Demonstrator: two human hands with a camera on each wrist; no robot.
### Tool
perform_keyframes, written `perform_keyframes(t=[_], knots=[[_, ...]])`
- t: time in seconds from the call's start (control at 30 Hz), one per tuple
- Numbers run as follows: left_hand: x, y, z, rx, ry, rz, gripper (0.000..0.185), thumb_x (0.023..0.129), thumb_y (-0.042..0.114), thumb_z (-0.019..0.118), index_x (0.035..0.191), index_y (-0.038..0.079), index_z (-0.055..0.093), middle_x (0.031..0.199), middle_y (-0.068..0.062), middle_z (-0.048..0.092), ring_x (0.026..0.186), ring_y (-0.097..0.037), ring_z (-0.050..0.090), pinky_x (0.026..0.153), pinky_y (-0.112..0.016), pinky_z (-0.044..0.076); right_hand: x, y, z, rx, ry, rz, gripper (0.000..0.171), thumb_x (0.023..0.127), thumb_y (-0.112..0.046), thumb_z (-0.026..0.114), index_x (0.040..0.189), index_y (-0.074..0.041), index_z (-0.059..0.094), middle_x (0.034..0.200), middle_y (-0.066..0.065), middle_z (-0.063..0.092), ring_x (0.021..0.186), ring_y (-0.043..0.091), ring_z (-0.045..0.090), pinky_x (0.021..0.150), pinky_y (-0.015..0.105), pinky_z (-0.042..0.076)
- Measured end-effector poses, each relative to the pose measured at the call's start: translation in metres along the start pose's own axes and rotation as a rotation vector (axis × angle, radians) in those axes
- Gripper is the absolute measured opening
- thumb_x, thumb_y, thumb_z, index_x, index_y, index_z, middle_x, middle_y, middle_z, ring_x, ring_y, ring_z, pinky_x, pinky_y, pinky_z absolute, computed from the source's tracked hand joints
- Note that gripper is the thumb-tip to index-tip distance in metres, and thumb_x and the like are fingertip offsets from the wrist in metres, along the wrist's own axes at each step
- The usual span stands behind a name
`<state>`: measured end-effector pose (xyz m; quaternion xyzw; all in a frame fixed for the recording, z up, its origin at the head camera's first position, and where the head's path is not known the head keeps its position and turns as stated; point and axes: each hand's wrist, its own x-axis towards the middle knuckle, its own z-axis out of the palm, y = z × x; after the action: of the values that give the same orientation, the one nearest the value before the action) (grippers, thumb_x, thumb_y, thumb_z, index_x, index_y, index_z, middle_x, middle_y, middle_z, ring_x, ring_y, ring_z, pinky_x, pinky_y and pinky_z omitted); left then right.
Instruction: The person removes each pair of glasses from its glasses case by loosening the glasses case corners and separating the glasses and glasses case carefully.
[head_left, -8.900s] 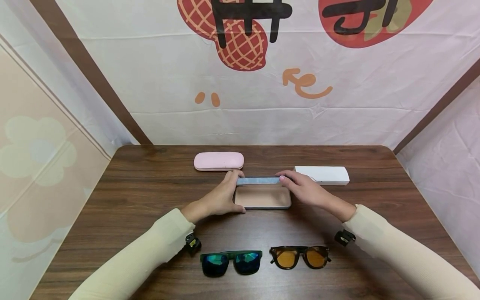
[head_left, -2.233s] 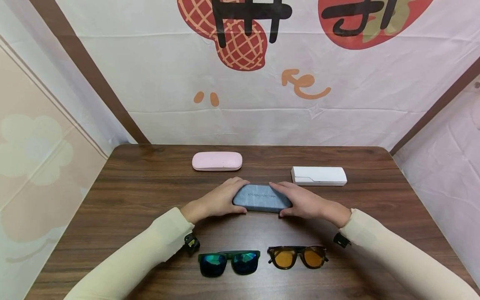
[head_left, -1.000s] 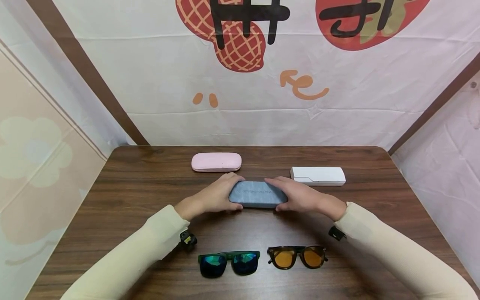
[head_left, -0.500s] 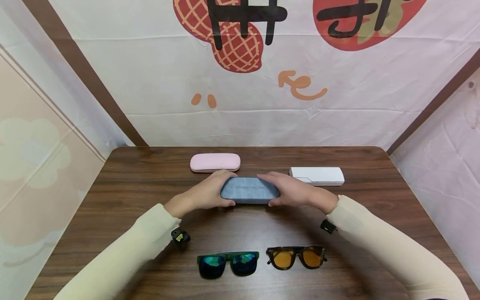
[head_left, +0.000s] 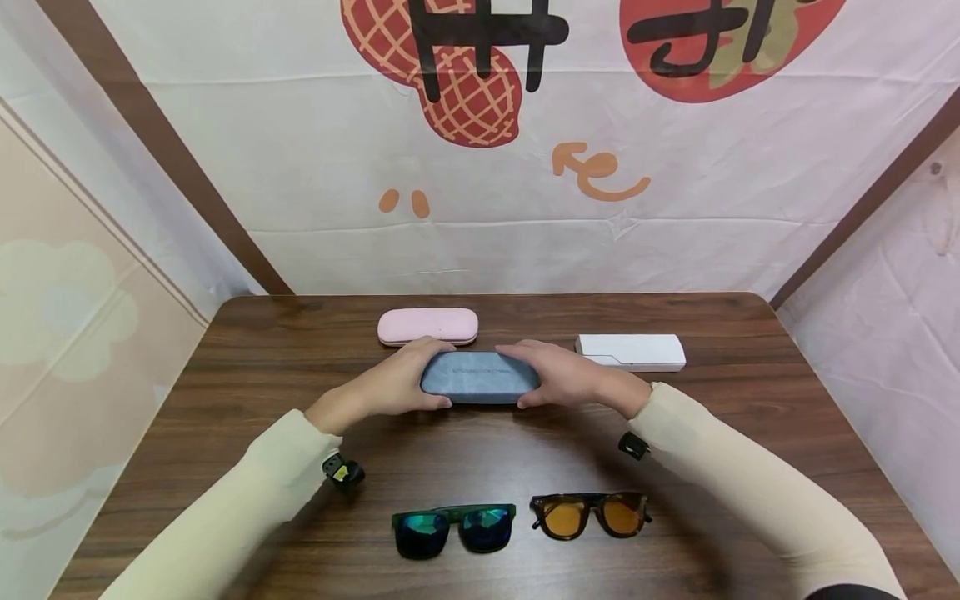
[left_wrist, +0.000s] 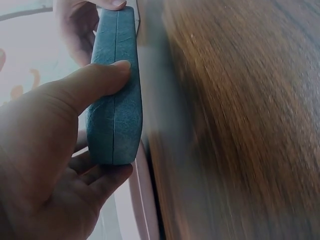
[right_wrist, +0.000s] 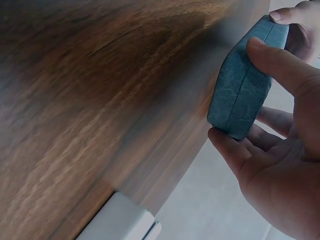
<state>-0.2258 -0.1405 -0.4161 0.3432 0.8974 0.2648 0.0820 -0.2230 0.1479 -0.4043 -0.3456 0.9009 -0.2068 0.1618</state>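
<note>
A closed grey-blue glasses case (head_left: 478,377) (left_wrist: 114,95) (right_wrist: 247,75) is lifted just above the wooden table (head_left: 225,375), held by its two ends. My left hand (head_left: 401,386) (left_wrist: 55,150) grips the left end, thumb on the near side and fingers behind. My right hand (head_left: 558,375) (right_wrist: 280,145) grips the right end the same way. The case sits between the pink case and the white case, a little nearer to me.
A pink case (head_left: 427,326) lies at the back left and a white case (head_left: 632,352) (right_wrist: 120,220) at the back right. Green mirrored sunglasses (head_left: 453,529) and amber-lensed sunglasses (head_left: 590,514) lie near the front edge. A printed fabric backdrop (head_left: 480,133) rises behind the table.
The case was open on the table, then closed. Over the last second both hands have carried it away from me and to the left, toward the pink case.
</note>
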Motion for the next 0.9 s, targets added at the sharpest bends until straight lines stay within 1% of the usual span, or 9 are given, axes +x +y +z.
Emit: perform_keyframes(t=[0.27,0.53,0.67,0.77,0.9], knots=[[-0.006,-0.012,-0.005,-0.007,0.009,-0.025,0.074,0.081,0.023,0.087,0.139,-0.005,0.05,0.136,-0.019,0.056,0.126,-0.032,0.052,0.108,-0.051,0.04,0.014,-0.004,0.001,-0.008,-0.015,0.009,0.086,0.089,-0.026,0.081,0.158,-0.005,0.034,0.153,0.017,0.044,0.138,0.03,0.046,0.111,0.045,0.039],[-0.013,-0.025,-0.009,-0.014,0.013,-0.044,0.074,0.081,0.023,0.087,0.139,-0.005,0.05,0.137,-0.021,0.055,0.125,-0.034,0.051,0.107,-0.053,0.04,0.03,-0.008,0.003,0.0,-0.019,0.006,0.086,0.089,-0.026,0.082,0.158,-0.007,0.035,0.151,0.016,0.046,0.135,0.027,0.048,0.11,0.042,0.04],[-0.016,-0.03,-0.013,-0.014,0.015,-0.045,0.074,0.081,0.022,0.087,0.139,-0.005,0.05,0.135,-0.021,0.055,0.123,-0.034,0.052,0.106,-0.053,0.041,0.038,-0.01,0.003,-0.012,-0.026,-0.006,0.087,0.089,-0.027,0.082,0.158,-0.006,0.034,0.15,0.016,0.046,0.136,0.026,0.047,0.111,0.04,0.039],[-0.018,-0.034,-0.016,-0.013,0.024,-0.029,0.073,0.082,0.022,0.087,0.139,-0.006,0.05,0.134,-0.022,0.056,0.122,-0.035,0.053,0.104,-0.054,0.041,0.043,-0.011,0.004,-0.021,-0.023,-0.021,0.087,0.089,-0.027,0.082,0.158,-0.005,0.034,0.152,0.017,0.045,0.139,0.027,0.044,0.113,0.04,0.037],[-0.021,-0.038,-0.019,-0.018,0.03,-0.045,0.074,0.082,0.022,0.087,0.14,-0.006,0.05,0.135,-0.023,0.056,0.121,-0.036,0.053,0.104,-0.055,0.041,0.049,-0.013,0.005,-0.026,-0.012,-0.042,0.087,0.088,-0.026,0.082,0.157,-0.003,0.035,0.153,0.019,0.044,0.141,0.028,0.042,0.115,0.04,0.034]])
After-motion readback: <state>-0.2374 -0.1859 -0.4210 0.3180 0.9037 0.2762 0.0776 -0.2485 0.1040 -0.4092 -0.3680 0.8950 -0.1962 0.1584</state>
